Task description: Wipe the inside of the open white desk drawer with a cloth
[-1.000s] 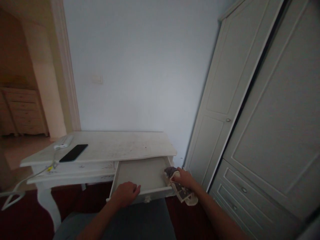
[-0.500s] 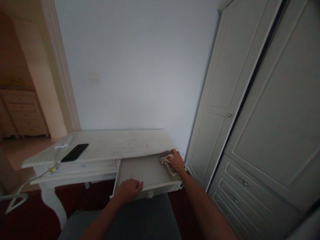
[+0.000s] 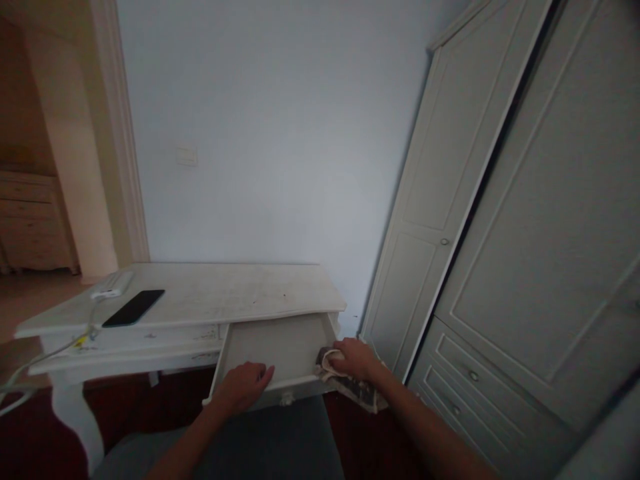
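White-painted wood forms the counter point(image 3: 200, 287) beyond the hands, its top faintly smudged and its front edge gently curved. Between and just past the hands, a shallow drawer point(image 3: 273, 347) stands pulled out, with a smooth, pale floor and a small ornate knob point(image 3: 286, 399). The right hand point(image 3: 354, 359) grips a bunched, patterned cloth point(image 3: 357, 392) with light edging at the drawer's right front corner; its loose end hangs outside, beneath that hand. The left hand point(image 3: 243, 385) is loosely curled at the drawer's front—whether it grips the rim, I cannot tell.

For good contact along the narrow rim, the cloth would best be gathered into a flat pad under the fingers, pressed lightly and evenly, with the left hand steadying the front—the dangling end could snag. Left of the hands lies a glossy, dark smartphone point(image 3: 134, 308).
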Demonstrator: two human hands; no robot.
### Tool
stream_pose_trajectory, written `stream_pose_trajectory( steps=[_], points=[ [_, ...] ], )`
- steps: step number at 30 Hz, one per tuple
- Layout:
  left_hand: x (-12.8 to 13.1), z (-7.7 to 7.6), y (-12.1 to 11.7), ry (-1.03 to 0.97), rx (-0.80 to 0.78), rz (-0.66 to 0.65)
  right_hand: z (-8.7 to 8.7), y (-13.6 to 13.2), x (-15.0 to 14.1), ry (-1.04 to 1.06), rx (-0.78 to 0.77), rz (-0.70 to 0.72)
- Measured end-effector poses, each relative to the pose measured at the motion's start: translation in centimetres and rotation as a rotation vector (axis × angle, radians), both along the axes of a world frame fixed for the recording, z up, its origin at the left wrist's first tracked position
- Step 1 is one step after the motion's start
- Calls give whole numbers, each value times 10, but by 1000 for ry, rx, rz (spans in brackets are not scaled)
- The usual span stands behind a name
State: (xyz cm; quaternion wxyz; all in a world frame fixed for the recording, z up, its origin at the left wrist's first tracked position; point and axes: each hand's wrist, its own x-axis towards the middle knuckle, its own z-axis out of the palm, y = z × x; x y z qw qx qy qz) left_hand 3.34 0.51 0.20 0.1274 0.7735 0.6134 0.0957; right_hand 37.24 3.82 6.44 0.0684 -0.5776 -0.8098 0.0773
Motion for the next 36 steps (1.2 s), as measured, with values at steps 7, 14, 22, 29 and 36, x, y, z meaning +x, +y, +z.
stream_pose_trajectory(
  steps=[7,14,22,29,36],
  points=[
    [-9,1,4,-137,-24,6,-24,-23,-130,-26,121,269],
    [-16,-1,3,-7,5,28,-40,-32,-172,53,180,319],
    [2,4,-2,42,35,88,-29,-21,-38,92,74,211],
    [0,4,-2,27,27,110,-26,-21,6,14,90,31],
    [-11,-5,7,57,-33,38,-28,-32,-100,-41,171,286]
  ],
)
